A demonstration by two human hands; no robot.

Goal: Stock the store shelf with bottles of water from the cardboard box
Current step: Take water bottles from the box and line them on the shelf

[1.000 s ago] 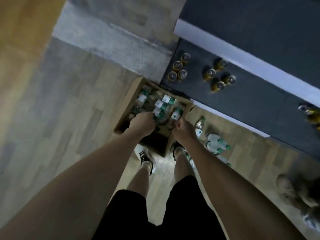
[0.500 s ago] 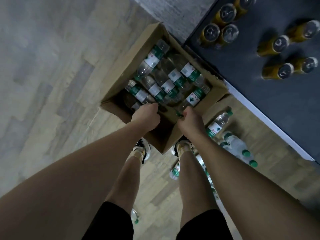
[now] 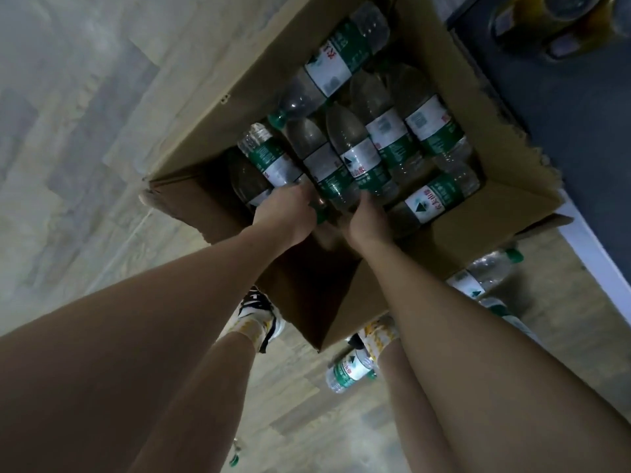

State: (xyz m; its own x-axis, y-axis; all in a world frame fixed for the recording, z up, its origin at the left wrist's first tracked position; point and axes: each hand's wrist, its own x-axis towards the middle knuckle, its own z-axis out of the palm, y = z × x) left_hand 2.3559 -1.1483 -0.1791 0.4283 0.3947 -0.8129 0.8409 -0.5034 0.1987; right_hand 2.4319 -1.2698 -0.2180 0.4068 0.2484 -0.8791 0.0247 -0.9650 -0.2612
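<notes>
Both hands are reaching down into the cardboard box: the left hand is curling around the lower end of a water bottle at the near left of the pile, and the right hand is closing on the base of a neighbouring bottle, though the fingertips are hiding behind the plastic, so how firm either hold is I cannot tell. Slipping looks like the main risk, since smooth round bottles are being taken by one end while lying packed against their neighbours, and dragging one out could be rolling the rest. Loose bottles, such as the one on the floor by the feet, could be tripping the person. Other bottles are lying just beyond the fingers, and the dark store shelf is sitting beside the box at the right.
</notes>
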